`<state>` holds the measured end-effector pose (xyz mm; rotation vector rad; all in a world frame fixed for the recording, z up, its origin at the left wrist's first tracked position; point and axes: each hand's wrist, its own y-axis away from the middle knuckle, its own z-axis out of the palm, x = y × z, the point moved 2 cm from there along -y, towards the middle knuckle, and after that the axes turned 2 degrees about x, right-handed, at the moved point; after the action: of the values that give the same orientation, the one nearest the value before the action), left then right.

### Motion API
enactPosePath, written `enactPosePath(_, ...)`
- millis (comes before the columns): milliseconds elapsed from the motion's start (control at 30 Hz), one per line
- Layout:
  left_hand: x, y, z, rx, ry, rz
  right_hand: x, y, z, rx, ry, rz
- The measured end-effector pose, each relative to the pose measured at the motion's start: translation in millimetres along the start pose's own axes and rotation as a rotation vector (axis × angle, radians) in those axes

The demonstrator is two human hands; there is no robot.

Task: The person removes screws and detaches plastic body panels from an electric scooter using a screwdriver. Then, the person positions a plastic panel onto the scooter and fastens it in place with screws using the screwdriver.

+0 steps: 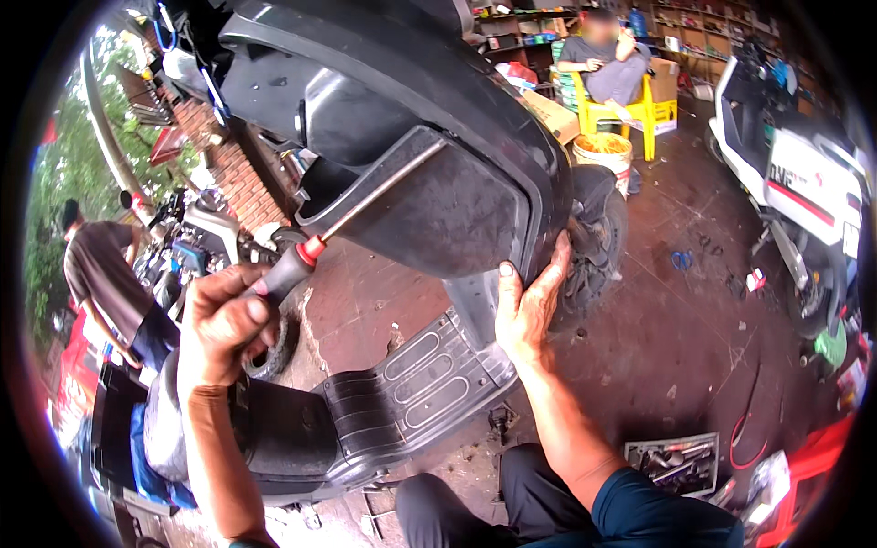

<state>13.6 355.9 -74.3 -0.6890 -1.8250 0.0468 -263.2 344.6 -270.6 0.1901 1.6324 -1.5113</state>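
My left hand [227, 321] is closed round the grey and red handle of a long screwdriver [290, 268]. Its metal shaft slants up and to the right, and the tip overlaps the black front panel [438, 215] of a scooter; whether it touches cannot be told. At the panel's lower right edge my right hand [533, 315] grips, thumb on the near face and fingers along the outer side. Below lies the scooter's ribbed black footboard [425, 379], with the dark seat [283, 425] to its left.
A tray of metal tools [674, 461] rests on the floor by my right arm, near a red stool [813, 475]. A white scooter [804, 173] stands at right. Behind, a person sits on a yellow chair [649, 110] beside a bucket [603, 151]. Another person [114, 274] stands left near motorcycles.
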Motion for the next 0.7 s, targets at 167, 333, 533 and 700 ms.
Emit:
enactPosePath(167, 26, 20, 23, 0.294, -1.39, 1.113, -4, 2, 2, -0.002, 0.001, -0.024)
enactPosePath(333, 3, 12, 23, 0.341, 0.154, 0.0, 0, -2, -1, 0.002, 0.022, 0.011)
enactPosePath(533, 25, 5, 24, 0.213, -0.681, 0.421, -2, -3, -2, -0.005, -0.028, 0.022)
enactPosePath(700, 3, 18, 15, 0.511, -0.08, 0.447, -4, -1, -3, -0.02, -0.05, 0.058)
